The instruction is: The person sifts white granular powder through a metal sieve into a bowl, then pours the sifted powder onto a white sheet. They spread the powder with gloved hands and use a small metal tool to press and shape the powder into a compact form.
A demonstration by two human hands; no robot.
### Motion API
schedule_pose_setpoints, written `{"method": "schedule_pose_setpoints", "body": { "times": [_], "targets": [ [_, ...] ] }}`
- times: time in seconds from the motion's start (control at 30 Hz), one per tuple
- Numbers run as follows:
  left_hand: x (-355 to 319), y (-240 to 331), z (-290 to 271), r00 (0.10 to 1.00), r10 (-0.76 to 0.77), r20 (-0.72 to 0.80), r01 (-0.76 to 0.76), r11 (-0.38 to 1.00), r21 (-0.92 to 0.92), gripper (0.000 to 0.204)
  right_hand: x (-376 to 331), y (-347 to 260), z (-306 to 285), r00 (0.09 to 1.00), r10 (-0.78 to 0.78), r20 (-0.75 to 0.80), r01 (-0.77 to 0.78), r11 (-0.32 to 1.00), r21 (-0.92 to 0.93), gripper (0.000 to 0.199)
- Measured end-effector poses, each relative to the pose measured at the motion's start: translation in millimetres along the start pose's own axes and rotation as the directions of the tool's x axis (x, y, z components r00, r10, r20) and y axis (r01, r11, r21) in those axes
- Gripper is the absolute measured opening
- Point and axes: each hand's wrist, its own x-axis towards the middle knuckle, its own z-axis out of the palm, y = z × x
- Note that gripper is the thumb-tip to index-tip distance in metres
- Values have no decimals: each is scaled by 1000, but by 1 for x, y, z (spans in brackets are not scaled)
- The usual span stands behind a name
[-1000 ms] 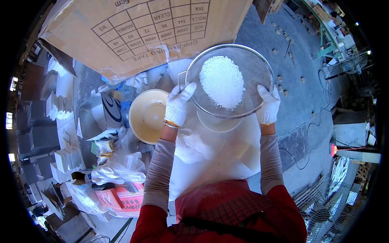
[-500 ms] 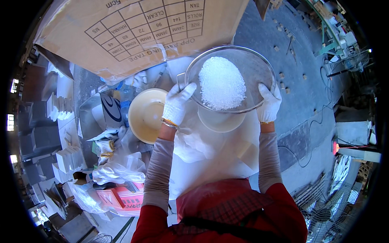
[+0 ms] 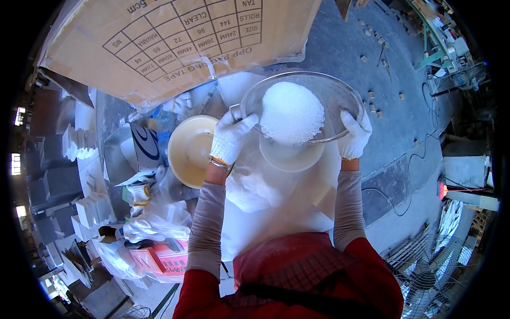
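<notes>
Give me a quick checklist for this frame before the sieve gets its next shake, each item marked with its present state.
1. Left hand gripping the round mesh sieve at its rim: ok.
2. Right hand gripping the opposite rim: ok.
3. White powder heap sits inside the sieve, clear of the rim: ok.
4. White bowl lies directly beneath the sieve: ok.
5. Sieve held level: cannot tell, the fisheye bends it.
6. Yellow bowl stands apart to the left: ok.

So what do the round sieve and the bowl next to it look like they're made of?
The sieve looks like metal: a shiny grey rim and see-through fine mesh under the white powder. The cream bowl seems to be plastic, smooth and faintly glossy, though enamel is possible.
</notes>
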Motion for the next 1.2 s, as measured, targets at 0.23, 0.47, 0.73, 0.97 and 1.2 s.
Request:
{"method": "schedule_pose_setpoints", "body": {
  "times": [0.23, 0.47, 0.73, 0.97, 1.2],
  "targets": [
    [-3, 6, 2, 1000, 20, 9, -20, 999, 30, 19, -5, 2, -4, 1000, -14, -8, 13, 1000, -7, 63],
    [-2, -4, -2, 999, 33, 8, -34, 997, 72, 27, -14, 11, -14, 999, -8, -48, 4, 996, -84, 57],
    [-3, 3, 1, 998, 68, 7, -68, 994, 81, 21, -6, -6, -1, 988, 147, -46, -146, 989, 21, 49],
    [0, 10, 5, 995, 102, 10, -101, 972, 210, 38, -11, -11, 9, 968, 192, -162, -180, 980, 86, 54],
    [1, -89, -2, 989, 147, 19, -147, 988, 42, 45, -16, -17, 7, 967, 118, -226, -53, 960, 276, 50]
  ]
}}
